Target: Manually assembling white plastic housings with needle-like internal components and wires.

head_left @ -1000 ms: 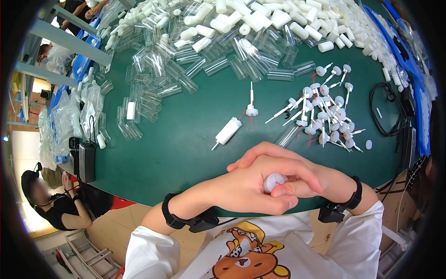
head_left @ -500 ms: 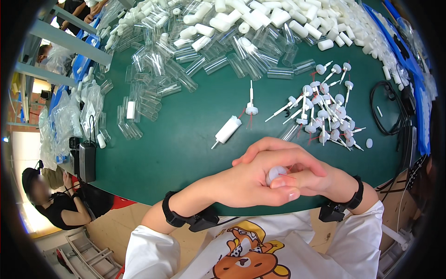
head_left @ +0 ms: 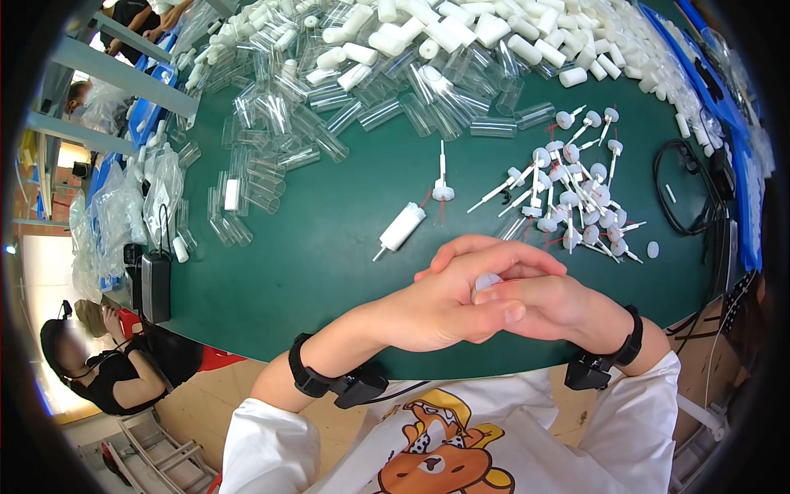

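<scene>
My left hand [head_left: 440, 311] and my right hand [head_left: 539, 298] are clasped together above the near edge of the green table, fingers wrapped over each other. Between them shows a whitish round cap [head_left: 485, 282], with my thumbs pressed close to it. Whatever is behind the cap is hidden by the palms. Just beyond my hands lies a white foam cylinder [head_left: 402, 227] with a thin rod at its end. A stemmed white cap [head_left: 443, 193] with red threads is beside it. To the right spreads a heap of similar stemmed caps [head_left: 588, 196].
Clear plastic tubes [head_left: 280, 107] and white foam cylinders [head_left: 494, 31] pile up along the far side. A black cable [head_left: 663, 185] coils at right, near a loose white disc [head_left: 652, 249]. A black box [head_left: 154, 286] stands at the left edge. Another person [head_left: 115, 362] sits at left.
My hands have closed more tightly and moved slightly up, so less of the cap shows and its red threads are hidden. The person at left has raised a hand.
</scene>
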`<move>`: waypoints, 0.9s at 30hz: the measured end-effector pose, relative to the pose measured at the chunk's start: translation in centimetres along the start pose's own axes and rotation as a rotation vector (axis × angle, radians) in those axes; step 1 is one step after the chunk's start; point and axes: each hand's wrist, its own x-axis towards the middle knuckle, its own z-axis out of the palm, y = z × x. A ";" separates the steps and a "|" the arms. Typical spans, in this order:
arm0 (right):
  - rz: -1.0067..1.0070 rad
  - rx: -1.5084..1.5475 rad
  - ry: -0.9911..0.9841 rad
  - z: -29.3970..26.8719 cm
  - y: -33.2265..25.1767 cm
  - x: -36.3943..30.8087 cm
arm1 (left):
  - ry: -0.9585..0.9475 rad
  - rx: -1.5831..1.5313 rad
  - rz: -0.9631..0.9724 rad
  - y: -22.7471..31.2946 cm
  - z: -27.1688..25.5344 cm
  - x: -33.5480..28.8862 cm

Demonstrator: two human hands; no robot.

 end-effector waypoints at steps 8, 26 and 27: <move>-0.151 -0.237 0.027 0.1 -0.2 0.2 | -0.063 0.039 0.189 -0.6 -0.6 0.1; -0.326 -1.010 -0.054 2.4 -3.0 -1.5 | -0.083 -0.690 0.188 0.5 -1.2 -0.6; -0.330 -1.117 -0.002 2.8 -3.2 -1.9 | -0.102 -0.705 0.209 0.6 -1.2 -0.6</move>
